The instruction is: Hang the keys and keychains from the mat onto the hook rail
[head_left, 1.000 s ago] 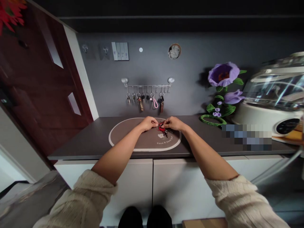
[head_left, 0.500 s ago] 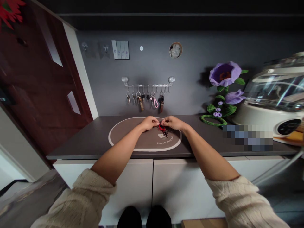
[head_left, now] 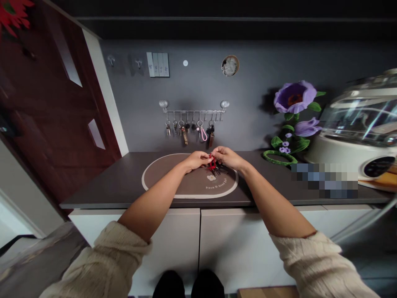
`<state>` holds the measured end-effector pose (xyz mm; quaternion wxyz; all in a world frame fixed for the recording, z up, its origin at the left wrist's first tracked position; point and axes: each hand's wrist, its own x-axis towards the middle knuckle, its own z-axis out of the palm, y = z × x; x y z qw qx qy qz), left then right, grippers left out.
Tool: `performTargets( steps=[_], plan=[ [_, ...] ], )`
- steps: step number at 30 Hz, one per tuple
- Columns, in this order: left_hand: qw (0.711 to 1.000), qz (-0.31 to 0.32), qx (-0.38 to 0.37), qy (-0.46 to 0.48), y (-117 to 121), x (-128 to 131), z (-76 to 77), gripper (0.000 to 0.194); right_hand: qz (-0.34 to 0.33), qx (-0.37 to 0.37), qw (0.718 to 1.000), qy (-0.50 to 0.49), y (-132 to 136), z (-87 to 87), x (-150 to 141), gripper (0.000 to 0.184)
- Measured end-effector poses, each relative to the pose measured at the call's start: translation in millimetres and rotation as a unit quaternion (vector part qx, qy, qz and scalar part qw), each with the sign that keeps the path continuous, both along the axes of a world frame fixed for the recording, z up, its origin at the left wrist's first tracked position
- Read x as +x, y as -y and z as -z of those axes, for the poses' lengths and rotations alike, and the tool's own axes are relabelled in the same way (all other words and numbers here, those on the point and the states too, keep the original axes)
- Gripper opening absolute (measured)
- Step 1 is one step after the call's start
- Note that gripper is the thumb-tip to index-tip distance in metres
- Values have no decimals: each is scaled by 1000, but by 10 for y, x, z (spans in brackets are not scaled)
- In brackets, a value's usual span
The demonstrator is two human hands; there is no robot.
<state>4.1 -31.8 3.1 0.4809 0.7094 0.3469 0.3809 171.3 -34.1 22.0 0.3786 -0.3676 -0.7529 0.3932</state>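
Observation:
Over the brown oval mat [head_left: 167,178], my two hands meet at a red cord [head_left: 212,164] with several keys [head_left: 216,171] hanging from it. My left hand [head_left: 197,160] pinches the cord from the left, thumb and fingers pressed together. From the right, my right hand [head_left: 228,157] is closed on the cord's upper part, slightly higher than the left. The keys dangle just below the fingertips, close above the mat; whether they touch it I cannot tell. Behind the hands, a clear hook rail [head_left: 195,111] on the wall holds several key bunches [head_left: 184,134].
On the dark countertop [head_left: 108,182], a purple artificial flower [head_left: 294,97] with a green ring base [head_left: 279,157] stands to the right. Beside it is a white appliance with a clear cover [head_left: 356,120]. A dark red door [head_left: 62,124] is at left, white cabinets [head_left: 229,248] below.
My right hand has risen slightly, and the red cord with its keys is now lifted and pulled into a taller loop. The left hand has shifted slightly right.

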Motion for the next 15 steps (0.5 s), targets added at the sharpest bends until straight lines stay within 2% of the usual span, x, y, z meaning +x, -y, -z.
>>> performTargets(
  steps=[8,15],
  plan=[
    [1000,-2,9,8,28,18,-14,27,-8,-13,992,-125,-26,17,-42,27],
    [994,-56,13,90,-47,24,-24,26,-4,-49,983,-176,75,-75,-46,25]
  ],
)
